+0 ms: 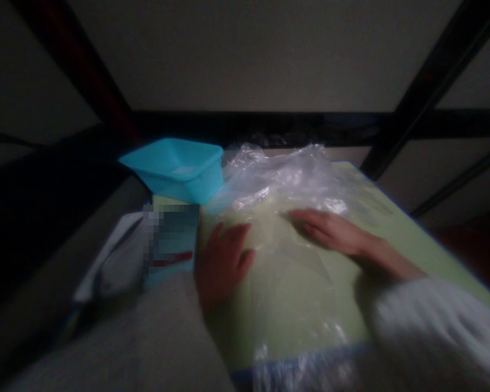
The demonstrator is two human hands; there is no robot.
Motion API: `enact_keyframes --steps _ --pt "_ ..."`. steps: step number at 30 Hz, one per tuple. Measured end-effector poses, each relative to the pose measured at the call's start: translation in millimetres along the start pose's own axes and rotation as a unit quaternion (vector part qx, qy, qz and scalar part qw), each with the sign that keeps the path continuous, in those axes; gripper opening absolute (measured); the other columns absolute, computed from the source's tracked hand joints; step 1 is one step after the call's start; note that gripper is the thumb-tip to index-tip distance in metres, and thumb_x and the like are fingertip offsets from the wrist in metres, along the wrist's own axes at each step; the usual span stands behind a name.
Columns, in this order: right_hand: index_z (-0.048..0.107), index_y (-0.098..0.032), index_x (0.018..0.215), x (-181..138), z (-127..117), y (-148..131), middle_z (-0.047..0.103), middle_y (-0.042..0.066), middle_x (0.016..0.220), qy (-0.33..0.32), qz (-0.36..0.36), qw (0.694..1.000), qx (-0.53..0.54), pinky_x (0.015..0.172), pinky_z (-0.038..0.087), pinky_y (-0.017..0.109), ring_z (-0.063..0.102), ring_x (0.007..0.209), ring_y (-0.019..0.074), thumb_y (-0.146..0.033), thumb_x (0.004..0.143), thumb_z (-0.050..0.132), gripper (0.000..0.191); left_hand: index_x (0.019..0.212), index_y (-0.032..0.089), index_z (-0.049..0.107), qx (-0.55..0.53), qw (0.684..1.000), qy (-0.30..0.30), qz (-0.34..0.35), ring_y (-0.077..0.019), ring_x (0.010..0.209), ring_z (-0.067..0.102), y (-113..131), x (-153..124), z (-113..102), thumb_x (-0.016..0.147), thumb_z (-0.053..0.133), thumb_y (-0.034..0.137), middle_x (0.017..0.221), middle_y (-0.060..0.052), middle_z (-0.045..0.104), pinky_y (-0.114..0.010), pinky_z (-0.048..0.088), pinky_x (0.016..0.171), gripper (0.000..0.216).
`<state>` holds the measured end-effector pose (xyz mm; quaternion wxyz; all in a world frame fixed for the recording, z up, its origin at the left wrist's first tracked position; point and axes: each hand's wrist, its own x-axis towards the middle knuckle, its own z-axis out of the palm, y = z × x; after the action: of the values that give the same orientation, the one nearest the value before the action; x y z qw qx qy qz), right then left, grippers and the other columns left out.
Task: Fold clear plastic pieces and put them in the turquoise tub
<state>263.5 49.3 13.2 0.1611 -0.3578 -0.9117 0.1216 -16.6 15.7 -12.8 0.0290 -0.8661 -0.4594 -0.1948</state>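
A sheet of clear plastic film [281, 179] lies crumpled at the far end of a pale green mat [392, 228] and flattened toward me. My left hand [220, 261] rests flat on the film near the mat's left edge, fingers stretched out. My right hand [330, 231] lies flat on the film at the middle, fingers pointing left. Both arms wear light grey sleeves.
A turquoise plastic tub [175, 166] stands at the mat's far left corner. A teal box or card [171, 245], partly blurred, and a white cloth [114, 261] lie left of the mat. Dark frame bars [428, 81] cross behind, before a pale wall.
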Motion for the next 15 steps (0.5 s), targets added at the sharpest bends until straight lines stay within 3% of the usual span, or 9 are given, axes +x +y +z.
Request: enact_keyframes --steps 3,7,15 --pt "0.037 -0.016 0.142 1.3 4.9 -2.6 0.041 0.011 0.145 -0.036 -0.037 0.999 0.014 0.111 0.03 0.044 0.037 0.134 0.021 -0.026 0.097 0.037 0.046 0.129 0.01 0.042 -0.002 1.0 -0.012 0.029 -0.0283 0.121 0.053 2.0 -1.0 -1.0 0.091 0.045 0.023 0.129 -0.016 0.057 -0.057 0.031 0.109 0.041" --pt "0.027 -0.014 0.146 1.5 10.8 -1.7 0.028 0.012 0.151 -0.07 -0.026 0.997 0.005 0.115 0.02 0.046 0.023 0.14 0.0219 -0.038 0.098 0.035 0.055 0.129 0.011 0.04 0.017 1.0 -0.015 0.018 -0.0272 0.121 0.053 2.1 -2.2 0.2 0.092 0.044 0.027 0.128 -0.016 0.058 -0.055 0.031 0.11 0.041" --pt "0.025 -0.011 0.147 4.6 15.0 0.4 0.025 0.013 0.152 -0.052 -0.022 0.998 -0.008 0.115 0.018 0.046 0.02 0.141 0.023 -0.043 0.098 0.03 0.058 0.126 0.008 0.044 0.026 1.0 -0.01 -0.012 -0.0322 0.118 0.055 1.8 -1.6 3.6 0.092 0.047 0.03 0.126 -0.019 0.058 -0.06 0.024 0.11 0.041"
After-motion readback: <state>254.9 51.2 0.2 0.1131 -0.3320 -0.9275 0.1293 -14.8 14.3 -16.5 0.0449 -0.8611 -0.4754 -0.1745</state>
